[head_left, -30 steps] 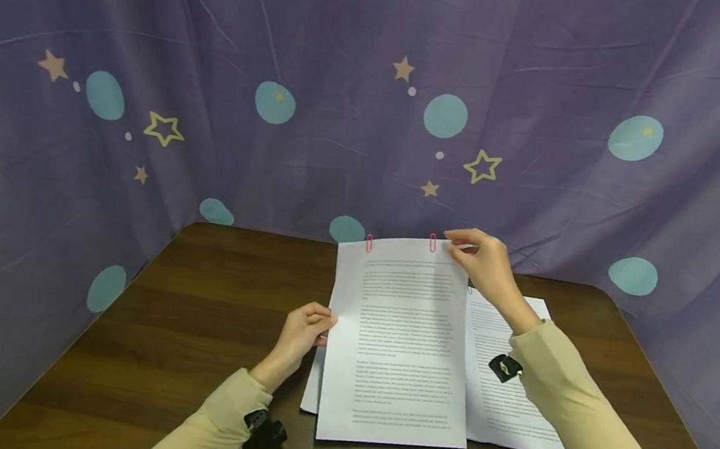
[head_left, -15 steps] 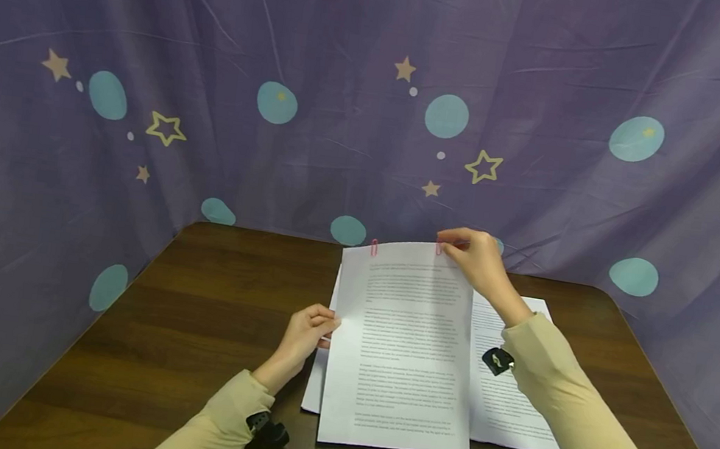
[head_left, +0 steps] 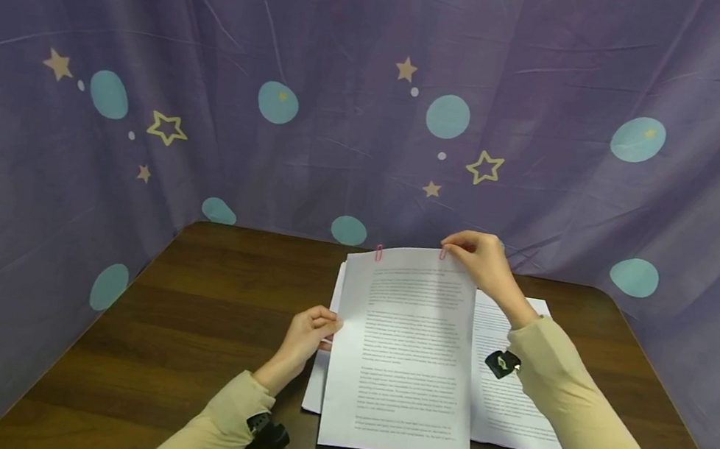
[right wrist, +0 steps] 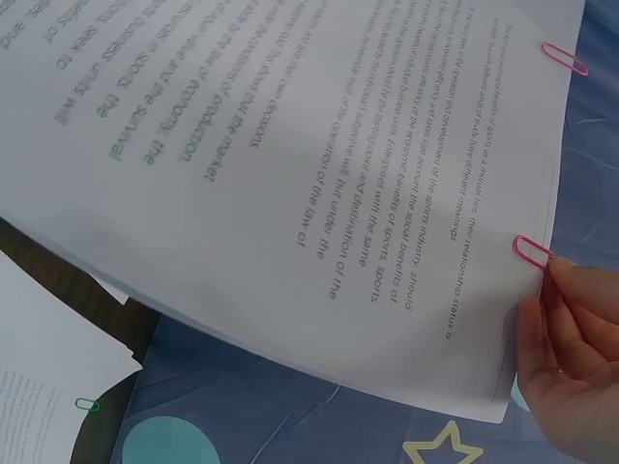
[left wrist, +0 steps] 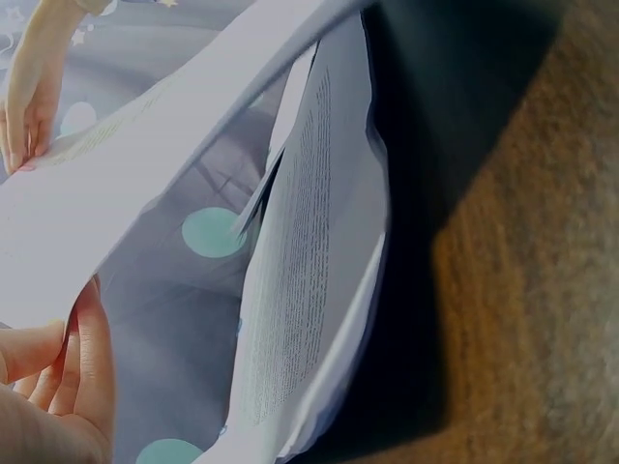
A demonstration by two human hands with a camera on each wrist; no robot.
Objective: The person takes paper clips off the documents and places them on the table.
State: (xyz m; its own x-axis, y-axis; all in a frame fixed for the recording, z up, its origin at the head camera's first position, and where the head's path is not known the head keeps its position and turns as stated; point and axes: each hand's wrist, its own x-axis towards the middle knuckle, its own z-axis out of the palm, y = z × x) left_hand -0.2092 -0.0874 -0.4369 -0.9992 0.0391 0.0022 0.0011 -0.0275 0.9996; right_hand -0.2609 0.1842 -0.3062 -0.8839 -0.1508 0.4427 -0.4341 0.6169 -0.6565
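Observation:
A printed stack of paper (head_left: 411, 356) leans tilted, its top edge raised, over other sheets on the table. My left hand (head_left: 307, 333) pinches its left edge between thumb and fingers; the left wrist view shows the thumb (left wrist: 34, 350) on one face. At the top edge, the fingers of my right hand (head_left: 479, 260) pinch the right pink paper clip (right wrist: 532, 251), whose outer end they cover. Farther left along that edge sits another pink paper clip (head_left: 379, 253). Whether the stack's lower edge touches the table is hard to tell.
Beneath and to the right lie more printed sheets (head_left: 508, 389), partly covered. A green paper clip (right wrist: 87, 404) sits on one of them. The wooden table (head_left: 203, 310) extends left, and a purple curtain (head_left: 347, 104) hangs behind it.
My right hand has shifted from the top right corner onto the right pink clip. The top edge of the stack has dropped slightly and moved right. My left hand keeps its hold.

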